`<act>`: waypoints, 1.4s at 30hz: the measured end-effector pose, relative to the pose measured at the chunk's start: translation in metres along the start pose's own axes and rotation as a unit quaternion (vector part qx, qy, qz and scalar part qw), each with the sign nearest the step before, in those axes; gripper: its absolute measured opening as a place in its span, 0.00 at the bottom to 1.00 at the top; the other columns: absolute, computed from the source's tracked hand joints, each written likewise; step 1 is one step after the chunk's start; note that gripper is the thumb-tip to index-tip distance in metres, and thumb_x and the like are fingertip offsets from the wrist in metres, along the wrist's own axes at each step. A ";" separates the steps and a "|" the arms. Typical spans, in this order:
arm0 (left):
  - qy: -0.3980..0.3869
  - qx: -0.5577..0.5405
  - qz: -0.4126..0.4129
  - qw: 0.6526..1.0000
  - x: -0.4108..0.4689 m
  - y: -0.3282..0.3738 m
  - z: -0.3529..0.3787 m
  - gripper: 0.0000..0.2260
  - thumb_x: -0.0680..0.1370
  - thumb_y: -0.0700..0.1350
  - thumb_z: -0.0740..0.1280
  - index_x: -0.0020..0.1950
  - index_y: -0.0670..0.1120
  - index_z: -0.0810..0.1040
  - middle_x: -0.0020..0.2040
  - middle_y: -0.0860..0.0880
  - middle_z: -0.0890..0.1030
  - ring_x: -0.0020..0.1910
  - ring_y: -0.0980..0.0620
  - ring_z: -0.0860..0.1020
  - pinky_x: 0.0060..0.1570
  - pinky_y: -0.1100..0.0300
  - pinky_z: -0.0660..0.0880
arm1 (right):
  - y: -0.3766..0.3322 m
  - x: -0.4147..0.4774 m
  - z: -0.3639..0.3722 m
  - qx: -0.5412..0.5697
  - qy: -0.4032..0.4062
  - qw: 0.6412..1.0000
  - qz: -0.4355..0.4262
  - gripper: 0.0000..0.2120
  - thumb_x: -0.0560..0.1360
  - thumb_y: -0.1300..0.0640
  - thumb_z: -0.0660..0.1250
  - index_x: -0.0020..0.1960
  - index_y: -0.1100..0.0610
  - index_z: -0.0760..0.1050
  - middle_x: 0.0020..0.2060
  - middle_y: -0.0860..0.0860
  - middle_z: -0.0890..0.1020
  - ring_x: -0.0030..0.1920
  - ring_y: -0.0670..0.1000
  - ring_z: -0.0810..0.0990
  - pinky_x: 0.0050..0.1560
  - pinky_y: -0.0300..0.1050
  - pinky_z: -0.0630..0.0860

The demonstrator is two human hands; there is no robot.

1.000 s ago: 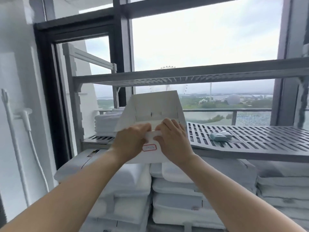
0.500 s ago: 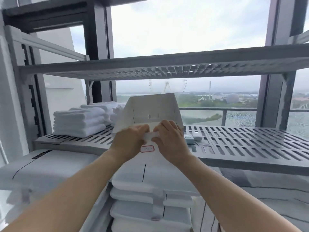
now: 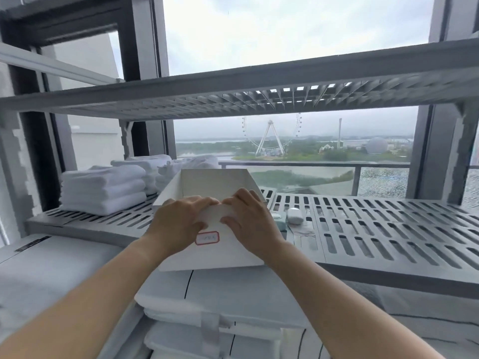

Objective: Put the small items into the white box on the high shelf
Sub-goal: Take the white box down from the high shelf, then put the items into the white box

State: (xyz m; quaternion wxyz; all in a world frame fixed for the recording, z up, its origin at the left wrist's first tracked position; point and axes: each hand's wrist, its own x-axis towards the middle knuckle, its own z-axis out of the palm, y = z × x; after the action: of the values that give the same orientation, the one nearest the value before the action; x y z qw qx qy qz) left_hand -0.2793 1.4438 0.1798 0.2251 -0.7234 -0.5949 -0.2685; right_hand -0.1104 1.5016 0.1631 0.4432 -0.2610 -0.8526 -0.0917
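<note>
The white box (image 3: 228, 255) stands at centre frame, on the front edge of the grey slatted shelf (image 3: 388, 229). The left hand (image 3: 178, 224) and right hand (image 3: 248, 221) both grip its front wall, fingers curled over the rim. A pale green case (image 3: 280, 220) and a white case (image 3: 294, 215) lie just to its right (folded towels (image 3: 103, 190) are stacked at left).

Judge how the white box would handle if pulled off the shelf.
Likely light: the white box looks like thin card. Its front wall may flex where the left hand and right hand grip the rim. Overhanging the shelf edge, it could tip forward.
</note>
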 end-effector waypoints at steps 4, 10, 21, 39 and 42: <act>0.002 0.008 -0.006 1.000 0.011 -0.004 0.008 0.19 0.72 0.43 0.70 0.62 0.52 0.73 0.56 0.51 0.81 0.53 0.46 0.78 0.52 0.53 0.71 | 0.019 0.004 0.003 0.006 0.009 1.000 -0.010 0.13 0.71 0.62 0.69 0.55 0.63 0.76 0.49 0.58 0.77 0.50 0.58 0.74 0.53 0.48 0.72; -0.003 0.005 -0.012 1.000 0.036 -0.016 0.021 0.19 0.71 0.41 0.70 0.60 0.50 0.74 0.55 0.49 0.81 0.52 0.45 0.77 0.53 0.51 0.71 | 0.050 0.012 0.006 0.013 0.028 1.000 -0.008 0.15 0.69 0.63 0.72 0.55 0.62 0.77 0.50 0.56 0.80 0.51 0.57 0.77 0.53 0.45 0.73; 0.043 -0.063 0.035 0.996 0.084 0.016 0.053 0.23 0.69 0.52 0.70 0.64 0.58 0.69 0.53 0.55 0.78 0.52 0.54 0.75 0.55 0.53 0.70 | 0.104 0.027 -0.018 -0.043 0.049 0.997 -0.032 0.14 0.70 0.57 0.72 0.54 0.61 0.78 0.49 0.55 0.81 0.49 0.54 0.78 0.52 0.36 0.70; 0.113 -0.016 0.031 0.993 0.162 0.110 0.119 0.18 0.72 0.52 0.67 0.60 0.55 0.70 0.49 0.55 0.80 0.47 0.52 0.78 0.39 0.61 0.68 | 0.226 0.012 -0.049 -0.101 0.019 0.994 -0.029 0.13 0.72 0.56 0.70 0.54 0.61 0.77 0.49 0.56 0.81 0.50 0.54 0.78 0.50 0.40 0.71; 0.111 0.013 0.032 0.993 0.172 0.124 0.132 0.17 0.72 0.51 0.66 0.60 0.54 0.70 0.49 0.54 0.80 0.46 0.51 0.78 0.38 0.61 0.67 | 0.253 0.007 -0.052 -0.091 0.015 0.996 -0.019 0.13 0.72 0.56 0.70 0.54 0.61 0.77 0.49 0.56 0.80 0.50 0.55 0.78 0.51 0.42 0.72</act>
State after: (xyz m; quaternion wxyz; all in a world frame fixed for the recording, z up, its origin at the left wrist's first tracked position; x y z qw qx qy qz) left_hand -0.1166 1.6324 0.1921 0.3072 -0.7051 -0.5461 -0.3321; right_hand 0.0562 1.6984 0.1807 0.4283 -0.2824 -0.8390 -0.1814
